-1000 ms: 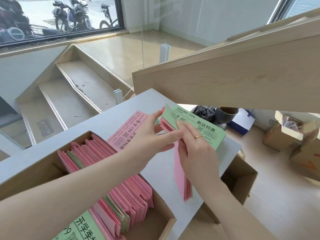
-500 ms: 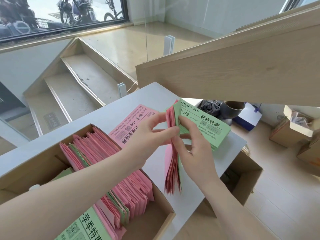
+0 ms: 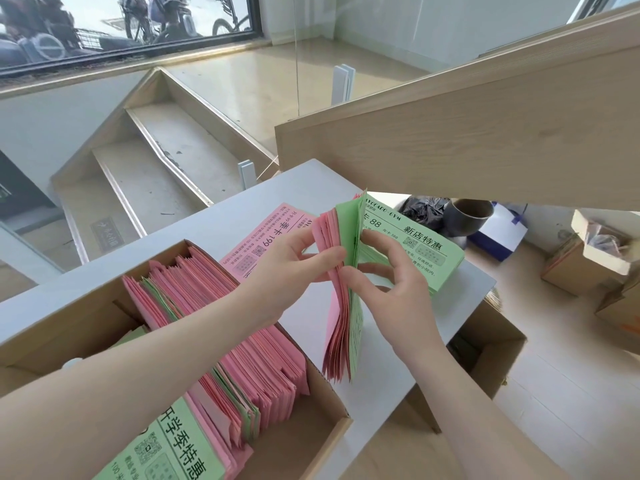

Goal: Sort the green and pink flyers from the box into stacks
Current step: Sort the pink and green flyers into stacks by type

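White counter [image 3: 194,251] holds green "AVOCADO-GYM" stack [image 3: 433,251]; left hand [image 3: 294,261] and right hand [image 3: 391,278] grip mixed flyers [image 3: 341,327].

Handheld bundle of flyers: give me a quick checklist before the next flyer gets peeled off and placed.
1. Bundle held by both the left hand and right hand: ok.
2. Green flyer parted from the pink ones: ok.
3. Green stack in view on the table: ok.
4. Pink stack in view: ok.
5. Only one green sheet parted: cannot tell.
6. Box still holds unsorted flyers: ok.
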{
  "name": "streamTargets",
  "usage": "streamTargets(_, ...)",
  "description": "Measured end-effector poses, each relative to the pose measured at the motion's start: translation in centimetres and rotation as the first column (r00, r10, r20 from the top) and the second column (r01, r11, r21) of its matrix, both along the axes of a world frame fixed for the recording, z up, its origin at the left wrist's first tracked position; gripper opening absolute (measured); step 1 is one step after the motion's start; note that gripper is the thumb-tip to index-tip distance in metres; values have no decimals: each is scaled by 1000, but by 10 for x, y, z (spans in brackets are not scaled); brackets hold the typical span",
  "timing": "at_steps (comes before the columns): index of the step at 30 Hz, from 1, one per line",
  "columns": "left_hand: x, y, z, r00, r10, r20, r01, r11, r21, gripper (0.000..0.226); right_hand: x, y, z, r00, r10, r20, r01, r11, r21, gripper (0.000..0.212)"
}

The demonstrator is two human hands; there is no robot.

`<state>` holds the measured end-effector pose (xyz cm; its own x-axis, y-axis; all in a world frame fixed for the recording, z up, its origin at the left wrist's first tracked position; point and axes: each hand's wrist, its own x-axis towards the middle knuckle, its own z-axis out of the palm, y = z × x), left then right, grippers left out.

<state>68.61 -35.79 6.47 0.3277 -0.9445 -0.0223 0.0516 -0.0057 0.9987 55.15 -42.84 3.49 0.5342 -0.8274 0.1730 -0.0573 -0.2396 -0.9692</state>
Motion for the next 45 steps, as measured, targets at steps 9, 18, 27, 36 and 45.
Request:
streamTargets(9,3,-1,-2,999,-2,34,1,1000,7,22,2,-3,-3,1000,4,-11,-4,1000,10,44)
streamTargets(18,1,-3,1,986,84,141,-87,996,14,30,4,-7,-7,998,56,-41,-54,997,47,35)
streamTargets(27,6,-6,-12,861,158,483,-99,984,-146,76,6,-11,-10,999,48,0,-48,995,85,31)
streamTargets(36,-6,-14,-9,859,307,410,-298,951,-88,48,18,0,-10,985,-23,-170,-4,988,-155,46)
streamTargets(45,2,-32,11,801,401,-445,-314,914,258,62,-24,-15,8,913,-406,-43,377,879,-291,12)
